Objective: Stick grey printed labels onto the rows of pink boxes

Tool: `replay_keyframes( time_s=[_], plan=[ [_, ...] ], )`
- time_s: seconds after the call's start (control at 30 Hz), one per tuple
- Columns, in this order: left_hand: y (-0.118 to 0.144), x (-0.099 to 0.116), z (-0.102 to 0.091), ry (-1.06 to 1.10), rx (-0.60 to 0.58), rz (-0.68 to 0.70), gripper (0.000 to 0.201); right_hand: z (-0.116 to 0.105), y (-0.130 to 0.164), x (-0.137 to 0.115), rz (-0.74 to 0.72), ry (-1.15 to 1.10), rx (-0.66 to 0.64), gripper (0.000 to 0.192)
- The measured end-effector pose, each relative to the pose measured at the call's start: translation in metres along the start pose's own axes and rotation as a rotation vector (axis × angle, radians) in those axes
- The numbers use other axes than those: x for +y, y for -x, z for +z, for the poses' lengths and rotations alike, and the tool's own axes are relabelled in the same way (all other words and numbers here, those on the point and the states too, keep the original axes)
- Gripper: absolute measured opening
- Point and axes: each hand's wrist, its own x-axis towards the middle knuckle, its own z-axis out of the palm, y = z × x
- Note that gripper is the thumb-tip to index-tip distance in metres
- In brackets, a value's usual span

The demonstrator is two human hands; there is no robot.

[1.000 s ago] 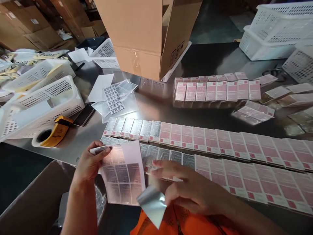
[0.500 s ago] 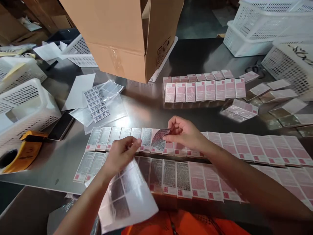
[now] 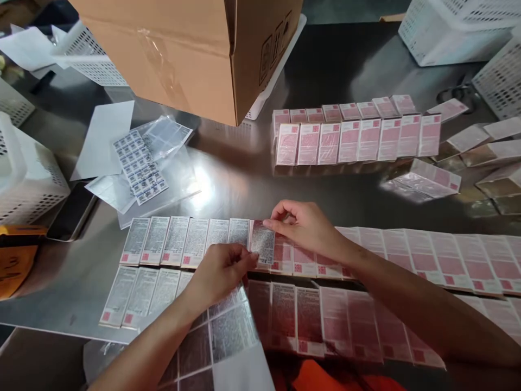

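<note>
A clear label [image 3: 262, 244] printed with dark text lies over one of the pink-and-white boxes in the upper row. My right hand [image 3: 305, 227] pinches its top edge between thumb and fingers. At the label's lower left corner are the fingertips of my left hand [image 3: 223, 269], closed on a sheet of labels [image 3: 234, 331] that hangs below it. Boxes to the left, such as this labelled box [image 3: 175, 241], carry the same dark text. On the right, plain pink boxes [image 3: 423, 255] stretch along the row, partly behind my right forearm.
A large cardboard carton [image 3: 179, 65] stands at the back. Another block of pink boxes [image 3: 350, 141] sits beyond my right hand, with loose boxes [image 3: 431, 179] beside it. A QR-code sticker sheet [image 3: 140, 165], a phone [image 3: 73, 212] and a white basket [image 3: 30, 179] are at left.
The curled label has come down flat onto a box, its top still in my right hand. My left hand has moved right to the label's lower corner. The view has shifted.
</note>
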Motion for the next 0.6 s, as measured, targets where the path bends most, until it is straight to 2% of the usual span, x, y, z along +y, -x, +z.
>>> replay_keyframes(
  time_s=[0.13, 0.27, 0.6],
  plan=[
    [-0.005, 0.001, 0.000, -0.079, 0.007, -0.058, 0.050, 0.001, -0.011, 0.005, 0.083, 0.052, -0.061, 0.029],
    [-0.011, 0.004, -0.003, -0.155, -0.007, -0.075, 0.046, 0.001, -0.019, 0.011, 0.151, 0.083, -0.102, 0.027],
    [-0.017, 0.007, -0.004, -0.339, -0.026, -0.124, 0.041, 0.004, -0.024, 0.012, 0.151, 0.209, -0.091, 0.024]
  ],
)
